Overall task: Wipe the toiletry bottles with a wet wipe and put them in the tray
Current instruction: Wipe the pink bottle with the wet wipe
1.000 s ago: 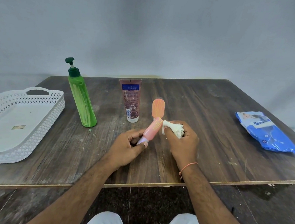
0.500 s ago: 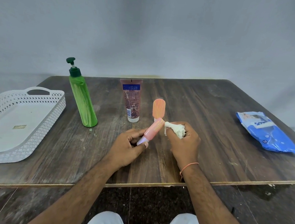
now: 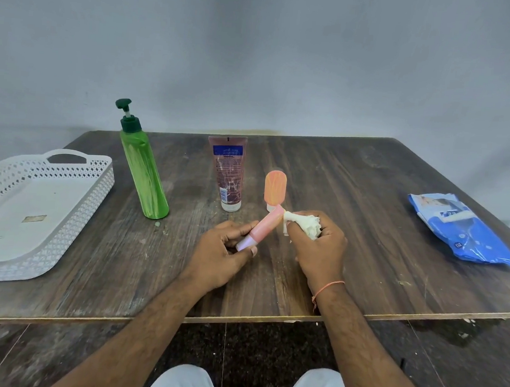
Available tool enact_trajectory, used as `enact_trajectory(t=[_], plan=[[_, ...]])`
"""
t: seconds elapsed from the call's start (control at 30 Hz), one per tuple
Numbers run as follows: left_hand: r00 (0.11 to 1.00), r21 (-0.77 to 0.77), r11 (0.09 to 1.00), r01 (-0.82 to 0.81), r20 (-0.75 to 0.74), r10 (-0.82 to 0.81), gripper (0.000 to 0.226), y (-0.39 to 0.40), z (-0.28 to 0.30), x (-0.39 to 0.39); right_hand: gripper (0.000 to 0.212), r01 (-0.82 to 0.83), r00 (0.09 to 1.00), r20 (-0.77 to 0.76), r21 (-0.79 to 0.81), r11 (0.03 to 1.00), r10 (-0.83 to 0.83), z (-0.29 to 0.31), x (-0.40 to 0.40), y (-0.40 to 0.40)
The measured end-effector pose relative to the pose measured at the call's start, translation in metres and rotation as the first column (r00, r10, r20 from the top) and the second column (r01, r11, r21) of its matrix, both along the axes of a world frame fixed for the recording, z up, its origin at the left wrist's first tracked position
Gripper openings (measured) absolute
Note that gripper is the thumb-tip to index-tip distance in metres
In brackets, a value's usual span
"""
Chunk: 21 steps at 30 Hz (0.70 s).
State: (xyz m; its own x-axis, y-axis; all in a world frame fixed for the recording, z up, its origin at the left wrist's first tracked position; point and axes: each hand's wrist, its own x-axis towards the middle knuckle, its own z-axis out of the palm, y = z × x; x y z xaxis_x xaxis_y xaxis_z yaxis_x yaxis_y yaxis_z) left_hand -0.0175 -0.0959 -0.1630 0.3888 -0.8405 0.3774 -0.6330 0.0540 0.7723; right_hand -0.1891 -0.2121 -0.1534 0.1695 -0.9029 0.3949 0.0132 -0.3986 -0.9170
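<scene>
The left hand [image 3: 221,252] is pinching the pink tube [image 3: 261,226] by its lower end, while the right hand [image 3: 316,248] is clutching a balled wet wipe [image 3: 303,225] against its tip, above a scuffed wooden table [image 3: 356,186] (grey wall behind).

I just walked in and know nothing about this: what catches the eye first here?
At the table's middle, the left hand holds a small pink tube while the right hand presses a bunched white wipe to its tip. Behind stands a tall green pump bottle, with a white lattice tray far left and a blue wipes pack far right.
</scene>
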Motion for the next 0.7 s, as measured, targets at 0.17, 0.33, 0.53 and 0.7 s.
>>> enact_trajectory(t=[0.17, 0.33, 0.53, 0.7], plan=[[1.0, -0.012, 1.0, -0.024, 0.01, 0.024, 0.058, 0.0006, -0.0003, -0.0007, 0.015, -0.027, 1.0, 0.013, -0.001, 1.0, 0.027, 0.0018, -0.0009, 0.001], [0.999, -0.005, 0.999, -0.035, 0.006, 0.035, 0.059, 0.002, 0.0007, -0.0014, 0.014, 0.005, 1.0, -0.005, 0.031, 1.0, -0.005, -0.0005, -0.0004, -0.001], [0.999, -0.004, 0.999, -0.048, 0.003, 0.048, 0.059, 0.0017, 0.0004, -0.001, 0.013, -0.023, 0.999, -0.028, -0.025, 0.999, 0.023, -0.0006, 0.001, 0.0005], [0.999, -0.011, 0.999, -0.049, -0.008, 0.049, 0.058, 0.0015, 0.0011, -0.0019, 0.013, -0.029, 0.999, -0.035, -0.053, 0.998, 0.027, 0.0003, 0.0013, 0.0013]])
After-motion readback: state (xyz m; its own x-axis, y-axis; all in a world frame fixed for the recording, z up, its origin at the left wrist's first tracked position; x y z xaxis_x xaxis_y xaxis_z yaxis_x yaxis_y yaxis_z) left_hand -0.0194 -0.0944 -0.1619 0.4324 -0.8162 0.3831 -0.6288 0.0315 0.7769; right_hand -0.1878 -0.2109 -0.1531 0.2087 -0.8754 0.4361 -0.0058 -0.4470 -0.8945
